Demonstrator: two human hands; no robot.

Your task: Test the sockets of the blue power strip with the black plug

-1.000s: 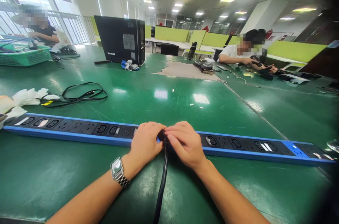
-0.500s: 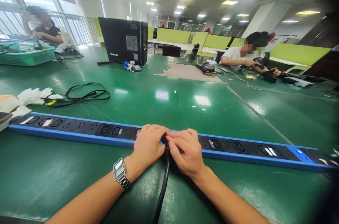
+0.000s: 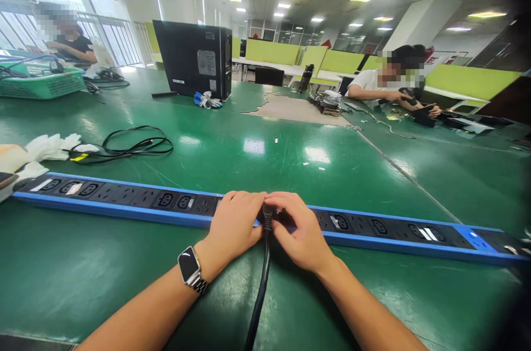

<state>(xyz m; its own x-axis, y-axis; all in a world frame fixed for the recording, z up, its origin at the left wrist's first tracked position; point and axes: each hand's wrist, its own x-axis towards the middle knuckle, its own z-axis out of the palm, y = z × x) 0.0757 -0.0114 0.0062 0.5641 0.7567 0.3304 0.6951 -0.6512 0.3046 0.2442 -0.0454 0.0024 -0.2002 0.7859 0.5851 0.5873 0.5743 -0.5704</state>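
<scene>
A long blue-edged power strip (image 3: 191,210) with black sockets lies crosswise on the green bench. Near its middle, a black power plug (image 3: 267,221) stands at the strip, its thick black cord (image 3: 260,290) running down toward me. My left hand (image 3: 237,222), below a wristwatch (image 3: 191,269), is closed against the plug's left side, with the thumb near the cord end. From the right, my right hand (image 3: 299,229) curls round the plug, fingertips at its top and thumb by its lower side. How deep the plug sits in a socket is hidden.
Behind the strip stand a black computer tower (image 3: 194,60) and patterned gloves (image 3: 207,99). A coiled black cable (image 3: 139,146) and a green basket (image 3: 45,85) are at left. A person (image 3: 373,82) handles dark parts at right; another person (image 3: 74,44) sits far left.
The plug has tipped more upright and shifted slightly right. My right hand has loosened from a tight pinch into a wider curl, its fingers moving to the plug's top.
</scene>
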